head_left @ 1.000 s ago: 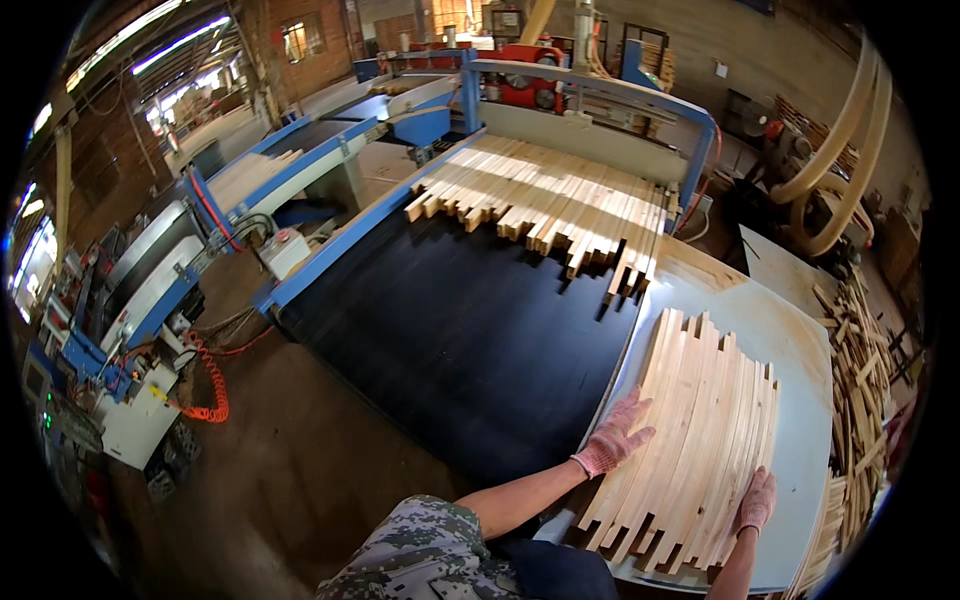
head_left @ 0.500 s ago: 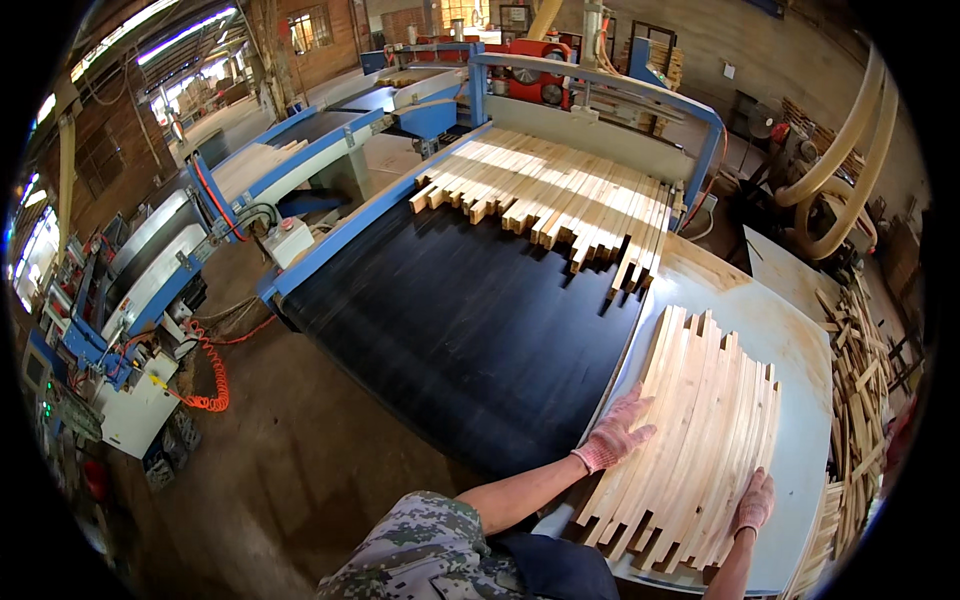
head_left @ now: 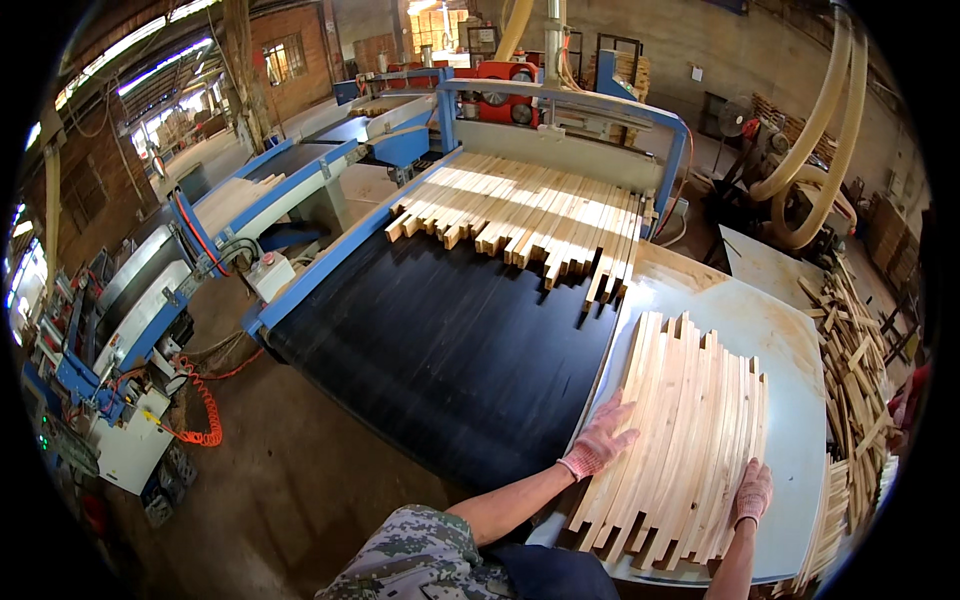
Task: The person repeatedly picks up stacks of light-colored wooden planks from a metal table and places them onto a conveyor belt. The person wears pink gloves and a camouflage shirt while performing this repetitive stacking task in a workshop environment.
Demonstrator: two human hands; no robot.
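A row of pale wooden strips point(head_left: 690, 430) lies side by side on a light grey metal tabletop point(head_left: 795, 420), their ends uneven. Both my hands wear pinkish knitted gloves. My left hand point(head_left: 603, 437) rests against the left edge of the row, its fingers spread and partly over the outer strips. On the opposite side my right hand point(head_left: 753, 492) lies along the right edge, fingers stretched forward. The row sits between the two hands. Further forward, a second batch of wooden strips point(head_left: 530, 205) lies on a black conveyor belt point(head_left: 450, 340), with jagged near ends.
A blue frame point(head_left: 570, 92) spans the far end of the belt. Loose scrap sticks point(head_left: 855, 350) are piled beyond the table's right side. Another conveyor machine point(head_left: 260, 205) stands at the left, with a coiled orange hose point(head_left: 205, 415) near it. Thick ducts point(head_left: 820, 130) hang at the back right.
The view has shifted slightly, so the scene sits a little further left. My hands stay at the two sides of the row; the strips show no clear movement on the table.
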